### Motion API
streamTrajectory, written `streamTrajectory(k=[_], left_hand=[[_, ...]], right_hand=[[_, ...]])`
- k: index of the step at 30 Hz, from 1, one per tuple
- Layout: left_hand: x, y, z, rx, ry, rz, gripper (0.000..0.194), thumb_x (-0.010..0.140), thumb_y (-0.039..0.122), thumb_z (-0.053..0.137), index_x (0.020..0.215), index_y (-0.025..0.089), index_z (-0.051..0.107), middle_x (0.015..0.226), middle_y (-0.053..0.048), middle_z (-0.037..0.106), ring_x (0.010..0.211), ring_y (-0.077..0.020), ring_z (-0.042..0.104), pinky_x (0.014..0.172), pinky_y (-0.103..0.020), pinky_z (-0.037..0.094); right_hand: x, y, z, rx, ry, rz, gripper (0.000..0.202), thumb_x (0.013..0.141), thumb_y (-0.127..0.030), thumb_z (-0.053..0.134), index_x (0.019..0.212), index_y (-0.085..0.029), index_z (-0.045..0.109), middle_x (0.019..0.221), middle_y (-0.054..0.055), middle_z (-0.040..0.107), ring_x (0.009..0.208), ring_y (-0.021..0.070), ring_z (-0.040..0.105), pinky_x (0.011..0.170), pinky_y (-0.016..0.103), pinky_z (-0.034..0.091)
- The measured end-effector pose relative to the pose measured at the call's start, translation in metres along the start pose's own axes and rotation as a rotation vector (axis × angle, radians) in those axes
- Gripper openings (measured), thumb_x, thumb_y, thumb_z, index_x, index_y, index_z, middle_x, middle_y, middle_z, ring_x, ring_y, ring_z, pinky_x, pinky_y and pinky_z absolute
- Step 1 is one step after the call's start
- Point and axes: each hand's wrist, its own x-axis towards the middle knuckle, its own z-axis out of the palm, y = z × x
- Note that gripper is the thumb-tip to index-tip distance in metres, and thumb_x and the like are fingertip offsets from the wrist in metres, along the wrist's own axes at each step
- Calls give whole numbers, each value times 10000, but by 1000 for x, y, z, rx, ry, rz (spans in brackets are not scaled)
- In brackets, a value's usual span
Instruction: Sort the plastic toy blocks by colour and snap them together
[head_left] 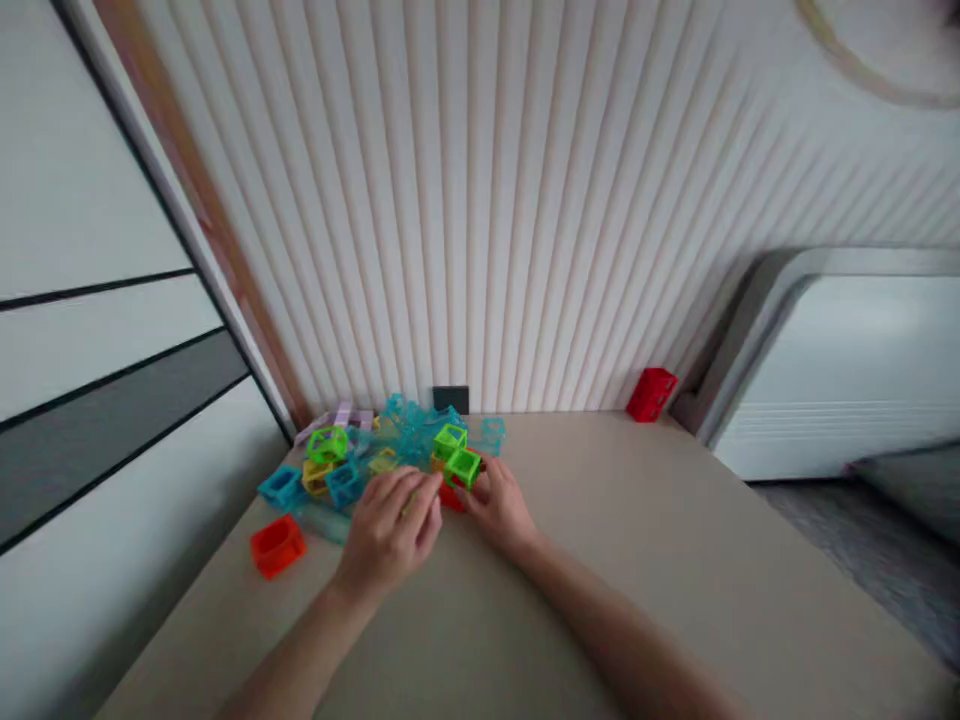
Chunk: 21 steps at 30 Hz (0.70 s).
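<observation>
My left hand (pixel 391 525) is closed, its fingertips pinched together just left of the joined blocks. A sliver of yellow-green shows between its fingers, too hidden to name. With its fingers curled, my right hand (pixel 504 508) grips the right side of a green see-through block (pixel 463 467). Touching that block at its upper left is another green block (pixel 450 441). An orange-red piece (pixel 452 498) shows low between my two hands, partly covered by my right fingers.
A pile of see-through blue pieces (pixel 409 428) lies against the ribbed wall (pixel 480 200). Left of my hands are a blue block (pixel 281 487), a yellow block (pixel 316 478) and an orange-red block (pixel 277 546). A red box (pixel 652 394) stands at the table's back right.
</observation>
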Motion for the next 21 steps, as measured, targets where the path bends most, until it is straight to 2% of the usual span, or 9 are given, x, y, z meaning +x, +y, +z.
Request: streamTrajectory(k=[4, 8, 10, 13, 16, 21], left_hand=[[-2, -24, 0, 220, -198, -259, 364, 937, 428, 546, 1109, 121, 640, 973, -145, 717, 939, -328, 658, 840, -440, 481], [-5, -26, 0, 309, -453, -383, 511, 901, 625, 489, 962, 145, 652, 861, -149, 711, 887, -375, 665, 777, -479, 474], [-6, -22, 2, 298, -533, -417, 510, 886, 633, 503, 972, 149, 640, 877, -150, 721, 887, -371, 674, 766, -468, 476], [-8, -17, 6, 247, -604, -452, 438, 893, 540, 544, 1054, 139, 615, 925, -143, 738, 893, -336, 697, 766, -424, 483], [-11, -15, 11, 204, -619, -484, 366, 902, 450, 568, 1085, 133, 593, 959, -141, 746, 907, -307, 715, 776, -381, 492], [-13, -14, 15, 172, -602, -517, 357, 928, 446, 549, 1106, 137, 555, 979, -141, 748, 870, -303, 734, 729, -355, 510]], right_hand=[[0, 0, -1, -3, -6, -20, 529, 880, -297, 693, 1367, -235, 496, 1279, 104, 626, 1207, 274, 580, 1051, 449, 469], [-1, -2, -5, -11, -16, 3, 538, 871, -291, 698, 1364, -225, 495, 1261, 104, 638, 1192, 275, 588, 1048, 447, 472], [-2, -4, -7, -28, -18, 14, 542, 866, -293, 702, 1362, -218, 498, 1244, 107, 649, 1178, 280, 596, 1037, 454, 479], [-3, -5, -8, -56, -14, 27, 534, 869, -304, 701, 1358, -219, 503, 1237, 104, 662, 1164, 283, 612, 1019, 455, 490], [-4, -5, -8, -87, -6, 22, 530, 885, -329, 688, 1366, -225, 491, 1259, 105, 666, 1176, 284, 621, 1020, 453, 492], [-4, -7, -11, -155, -33, -25, 526, 909, -344, 656, 1373, -195, 459, 1205, 122, 699, 1110, 279, 668, 964, 419, 527]])
